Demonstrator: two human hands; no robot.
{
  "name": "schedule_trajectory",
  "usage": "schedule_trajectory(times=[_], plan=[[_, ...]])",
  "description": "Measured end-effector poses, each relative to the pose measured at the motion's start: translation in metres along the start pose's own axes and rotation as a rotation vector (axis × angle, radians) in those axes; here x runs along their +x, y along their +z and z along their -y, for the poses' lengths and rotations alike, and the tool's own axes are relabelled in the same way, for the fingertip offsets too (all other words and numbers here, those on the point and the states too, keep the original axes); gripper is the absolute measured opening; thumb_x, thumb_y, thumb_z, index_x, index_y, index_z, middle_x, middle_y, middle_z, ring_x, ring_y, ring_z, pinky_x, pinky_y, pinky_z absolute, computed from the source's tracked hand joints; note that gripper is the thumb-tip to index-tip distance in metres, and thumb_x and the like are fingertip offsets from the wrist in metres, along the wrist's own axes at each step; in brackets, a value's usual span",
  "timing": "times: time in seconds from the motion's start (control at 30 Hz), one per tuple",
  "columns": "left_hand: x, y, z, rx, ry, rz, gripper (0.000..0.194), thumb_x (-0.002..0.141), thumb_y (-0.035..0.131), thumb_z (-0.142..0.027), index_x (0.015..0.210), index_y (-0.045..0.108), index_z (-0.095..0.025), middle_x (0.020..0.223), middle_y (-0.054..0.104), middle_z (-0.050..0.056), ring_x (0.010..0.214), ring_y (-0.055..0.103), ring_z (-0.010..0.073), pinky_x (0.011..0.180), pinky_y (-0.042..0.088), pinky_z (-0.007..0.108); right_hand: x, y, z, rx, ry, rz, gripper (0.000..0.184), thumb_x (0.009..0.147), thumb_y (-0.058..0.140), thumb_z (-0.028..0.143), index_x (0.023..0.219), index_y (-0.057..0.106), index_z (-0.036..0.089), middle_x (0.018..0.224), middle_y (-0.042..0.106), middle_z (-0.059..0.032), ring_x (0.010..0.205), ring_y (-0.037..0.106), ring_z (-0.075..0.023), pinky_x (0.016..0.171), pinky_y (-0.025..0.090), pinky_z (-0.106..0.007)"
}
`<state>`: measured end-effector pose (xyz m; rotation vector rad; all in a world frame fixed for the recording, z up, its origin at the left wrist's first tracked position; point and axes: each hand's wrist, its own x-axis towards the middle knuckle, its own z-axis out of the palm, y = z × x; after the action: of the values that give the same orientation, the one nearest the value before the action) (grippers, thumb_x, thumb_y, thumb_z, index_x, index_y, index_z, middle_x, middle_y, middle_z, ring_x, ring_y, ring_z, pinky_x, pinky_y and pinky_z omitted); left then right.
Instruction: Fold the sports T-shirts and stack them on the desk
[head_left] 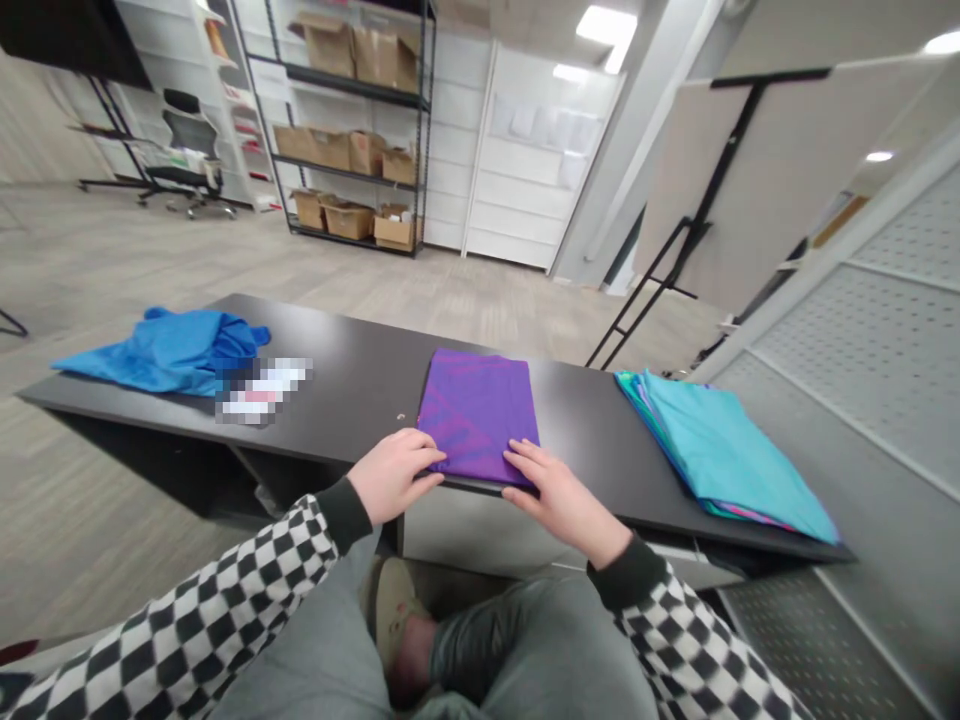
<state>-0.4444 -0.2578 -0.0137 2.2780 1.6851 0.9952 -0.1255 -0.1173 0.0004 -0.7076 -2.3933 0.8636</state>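
A folded purple cloth [480, 410] with magenta patches lies flat near the front edge of a dark tabletop [345, 370]. My left hand [397, 472] rests at its near left corner, fingers stretched onto the fabric and thumb close to the table edge. At the near right corner, the extended fingers of my right hand [559, 495] touch the cloth, with the thumb apart from them. Both hands look open; the thumbs do not visibly pinch the fabric.
To the right lies a stack of folded cloths [742, 450], turquoise on top. A crumpled blue cloth [180, 345] and a blurred white item [266, 388] are at the left. Beyond the table stand a shelf with cardboard boxes [349, 218] and a board on a stand [780, 180].
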Motion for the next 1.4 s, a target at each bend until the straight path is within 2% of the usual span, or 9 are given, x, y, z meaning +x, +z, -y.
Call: schedule_trajectory(times=[0.27, 0.53, 0.63, 0.77, 0.87, 1.07, 1.17, 1.27, 1.4], plan=[[-0.020, -0.001, 0.000, 0.076, 0.138, -0.065, 0.022, 0.109, 0.065, -0.032, 0.108, 0.087, -0.027, 0.102, 0.080, 0.011, 0.104, 0.074, 0.0291, 0.101, 0.054, 0.046, -0.039, 0.011, -0.005, -0.021, -0.045, -0.110, 0.025, 0.101, 0.081, 0.036, 0.123, 0.090, 0.036, 0.143, 0.081, -0.0069, 0.139, 0.074, -0.0378, 0.131, 0.048, -0.066], [-0.033, -0.002, 0.016, 0.109, 0.155, -0.035, 0.038, 0.098, 0.070, -0.023, 0.134, 0.083, -0.025, 0.136, 0.081, 0.015, 0.132, 0.072, 0.0359, 0.117, 0.054, 0.055, -0.054, 0.003, -0.006, -0.238, -0.108, -0.081, 0.035, 0.103, 0.067, 0.024, 0.132, 0.085, 0.033, 0.150, 0.077, -0.0102, 0.145, 0.070, -0.0375, 0.127, 0.047, -0.067], [-0.033, -0.013, 0.015, 0.040, 0.131, -0.074, 0.036, 0.097, 0.064, -0.020, 0.127, 0.085, -0.024, 0.132, 0.084, 0.014, 0.131, 0.075, 0.0356, 0.120, 0.054, 0.057, -0.057, 0.000, 0.002, -0.189, -0.116, -0.103, 0.026, 0.104, 0.067, 0.025, 0.120, 0.086, 0.032, 0.140, 0.082, -0.0099, 0.139, 0.073, -0.0369, 0.125, 0.048, -0.066], [-0.028, -0.044, -0.013, -0.185, -0.039, -0.186, 0.030, 0.103, 0.066, -0.033, 0.123, 0.086, -0.025, 0.126, 0.086, 0.011, 0.123, 0.079, 0.0317, 0.117, 0.059, 0.049, -0.059, -0.020, 0.034, 0.009, -0.035, -0.218, 0.020, 0.109, 0.068, 0.038, 0.121, 0.083, 0.031, 0.130, 0.084, -0.0084, 0.133, 0.074, -0.0345, 0.119, 0.055, -0.056], [-0.007, -0.075, -0.042, -0.391, -0.139, -0.316, 0.030, 0.101, 0.076, -0.044, 0.120, 0.087, -0.023, 0.114, 0.087, 0.009, 0.107, 0.081, 0.0288, 0.106, 0.065, 0.043, -0.043, -0.048, 0.063, 0.226, 0.022, -0.355, 0.025, 0.109, 0.071, 0.052, 0.109, 0.079, 0.029, 0.099, 0.082, -0.0043, 0.095, 0.076, -0.0264, 0.094, 0.063, -0.042], [0.088, -0.120, -0.064, -0.828, -0.180, -0.445, 0.050, 0.085, 0.095, -0.054, 0.115, 0.083, -0.017, 0.102, 0.084, 0.008, 0.100, 0.080, 0.0272, 0.099, 0.067, 0.044, 0.041, -0.095, 0.081, 0.612, -0.008, -0.471, 0.038, 0.096, 0.087, 0.061, 0.108, 0.079, 0.026, 0.098, 0.080, -0.0016, 0.088, 0.073, -0.0199, 0.087, 0.065, -0.034], [0.140, -0.116, -0.042, -0.986, -0.195, -0.386, 0.051, 0.079, 0.099, -0.050, 0.112, 0.082, -0.016, 0.096, 0.083, 0.008, 0.096, 0.080, 0.0266, 0.099, 0.067, 0.045, 0.091, -0.104, 0.056, 0.720, 0.054, -0.465, 0.040, 0.090, 0.092, 0.059, 0.104, 0.077, 0.025, 0.087, 0.078, -0.0004, 0.077, 0.072, -0.0182, 0.078, 0.065, -0.033], [0.182, -0.090, 0.003, -0.998, -0.294, -0.331, 0.046, 0.078, 0.097, -0.045, 0.108, 0.080, -0.015, 0.093, 0.083, 0.010, 0.089, 0.080, 0.0257, 0.097, 0.067, 0.046, 0.137, -0.100, 0.010, 0.720, 0.154, -0.453, 0.037, 0.091, 0.090, 0.055, 0.099, 0.074, 0.023, 0.080, 0.076, -0.0012, 0.070, 0.070, -0.0170, 0.071, 0.063, -0.031], [0.204, -0.037, 0.079, -0.432, -0.523, -0.360, 0.033, 0.083, 0.089, -0.029, 0.111, 0.078, -0.016, 0.102, 0.083, 0.014, 0.105, 0.079, 0.0328, 0.110, 0.061, 0.052, 0.172, -0.081, -0.065, 0.416, 0.352, -0.550, 0.026, 0.093, 0.085, 0.043, 0.100, 0.071, 0.022, 0.090, 0.079, -0.0063, 0.082, 0.074, -0.0212, 0.083, 0.064, -0.038]])
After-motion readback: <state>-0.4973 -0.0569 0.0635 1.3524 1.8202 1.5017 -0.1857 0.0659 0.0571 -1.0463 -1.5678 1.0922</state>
